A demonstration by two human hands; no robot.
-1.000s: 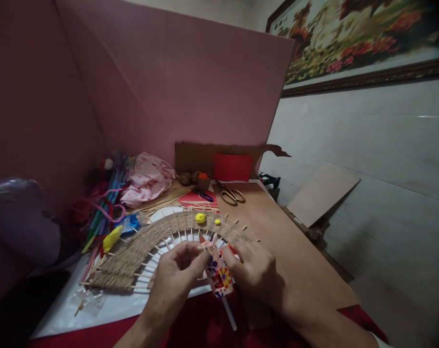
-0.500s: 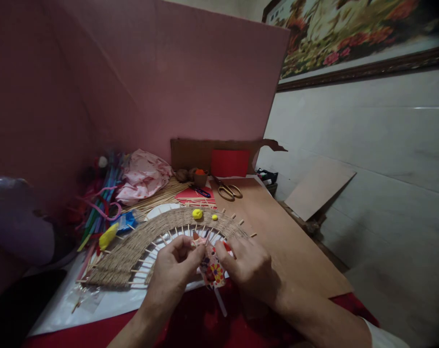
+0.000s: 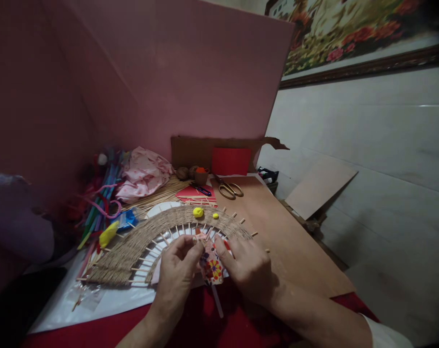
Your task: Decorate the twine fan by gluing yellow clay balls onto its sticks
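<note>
Between my two hands is a small piece of flower-patterned pink fabric (image 3: 212, 268), with a thin whitish stick (image 3: 218, 302) poking out below it. My left hand (image 3: 177, 266) is closed, thumb and fingers pinching the fabric's left edge. My right hand (image 3: 248, 268) grips its right side with bent fingers; a bit of red shows beside them. Just behind the hands lies a fan-shaped weaving (image 3: 114, 261) of brown cord on wooden sticks. On the weaving sit a larger yellow lump (image 3: 198, 212) and a smaller yellow lump (image 3: 215, 216).
Gold-handled scissors (image 3: 231, 190) rest on a brown board (image 3: 277, 232) at right. Farther back are a red card (image 3: 231, 161), a small pot (image 3: 201, 177) with orange stuff and crumpled pink cloth (image 3: 145, 174). Pipe cleaners (image 3: 96, 212) and a blue packet (image 3: 127, 220) lie at left.
Both hands keep hold of the fabric. My left hand has turned slightly and the fabric piece has shifted a little left, with more of its flower pattern showing.
</note>
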